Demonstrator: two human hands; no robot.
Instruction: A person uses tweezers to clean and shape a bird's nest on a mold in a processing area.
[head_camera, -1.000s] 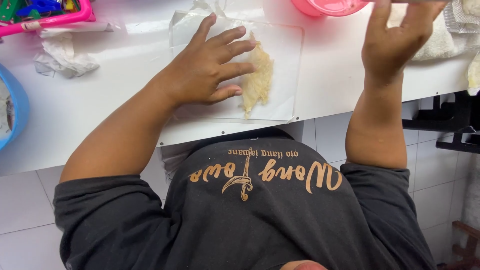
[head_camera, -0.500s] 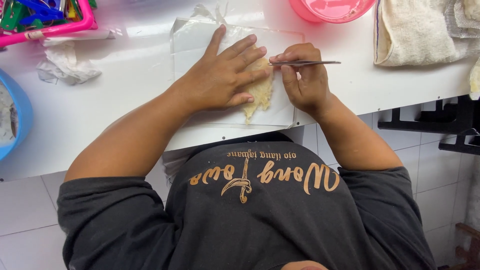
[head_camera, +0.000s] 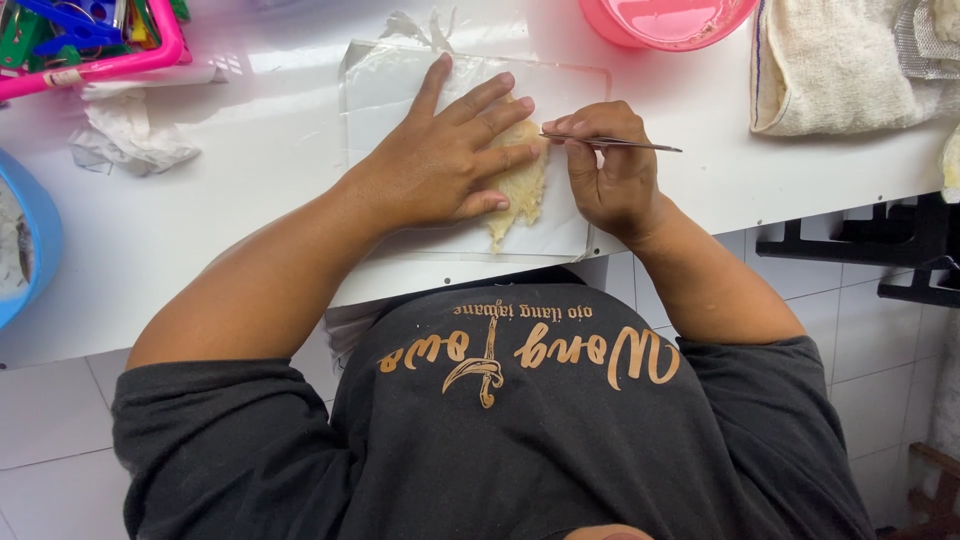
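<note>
Left hand (head_camera: 440, 165) spread flat, pressing a pale flaky piece (head_camera: 522, 185) on the clear board (head_camera: 400, 80), right hand (head_camera: 610, 170) just beside it, fingers pinched on thin metal tweezers (head_camera: 612, 144), tip at the piece's upper edge

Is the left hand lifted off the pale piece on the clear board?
No, the left hand presses flat on the pale piece lying on the clear board.

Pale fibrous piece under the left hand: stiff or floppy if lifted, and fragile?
The piece probably flexes: it looks thin and lies flat on the clear board. Likely light and fragile, given its ragged, fibrous edges. The left hand pins it while the right hand holds a thin metal tool, so it may slide.
</note>
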